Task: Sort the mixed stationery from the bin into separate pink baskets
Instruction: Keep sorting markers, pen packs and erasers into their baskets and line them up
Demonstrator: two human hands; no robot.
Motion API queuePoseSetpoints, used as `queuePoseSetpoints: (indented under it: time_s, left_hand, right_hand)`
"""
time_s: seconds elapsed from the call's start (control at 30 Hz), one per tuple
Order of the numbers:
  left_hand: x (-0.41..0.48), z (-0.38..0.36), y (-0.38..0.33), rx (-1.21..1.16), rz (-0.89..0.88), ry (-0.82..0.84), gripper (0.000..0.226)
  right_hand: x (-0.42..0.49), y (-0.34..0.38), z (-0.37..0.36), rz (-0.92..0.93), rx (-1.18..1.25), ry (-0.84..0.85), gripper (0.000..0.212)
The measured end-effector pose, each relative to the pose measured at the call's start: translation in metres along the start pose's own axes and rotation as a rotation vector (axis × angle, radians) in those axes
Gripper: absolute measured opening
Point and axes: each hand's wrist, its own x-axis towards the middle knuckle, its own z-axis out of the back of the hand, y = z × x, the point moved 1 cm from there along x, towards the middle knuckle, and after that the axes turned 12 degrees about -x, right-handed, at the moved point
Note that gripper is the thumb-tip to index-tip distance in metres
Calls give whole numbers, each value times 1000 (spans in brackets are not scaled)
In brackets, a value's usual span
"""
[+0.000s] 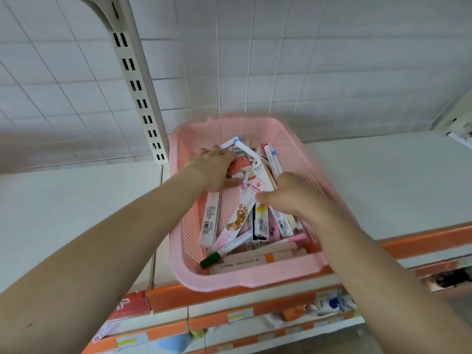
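Note:
A pink basket (258, 277) stands on the white shelf, filled with mixed stationery: white pens with blue caps (242, 146), red-and-white packs (242, 164), a long white barcode box (210, 221), a green-capped marker (210, 260) and beige markers (255, 261). My left hand (214, 169) reaches into the far left of the pile, its fingers and thumb curled round the red-and-white packs. My right hand (293, 195) is at the pile's right, thumb and forefinger pinching the top of a pink patterned pack (242, 215). Its other fingertips are hidden.
The white shelf (383, 180) stretches left and right of the basket, with an orange front edge (421, 241). A slotted upright post (138, 93) rises behind the basket's left corner, before a white wire grid. Lower shelves (281, 318) hold goods and price tags.

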Motion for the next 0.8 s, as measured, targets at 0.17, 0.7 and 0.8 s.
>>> queuePoseSetpoints:
  time_s: [0.17,0.7,0.8]
  left_hand:
    - [-2,2,-6,22,-34,16,72]
    - [3,-6,-9,-161,-152,-125,69]
    - [3,-3,-12,-106,-170,-153,66]
  right_hand:
    - [4,1,-2,43,-2,20,12]
    - [8,-6,3,-60,148,-146,29]
    - [10,-7,-2,-77,60,-96,26]
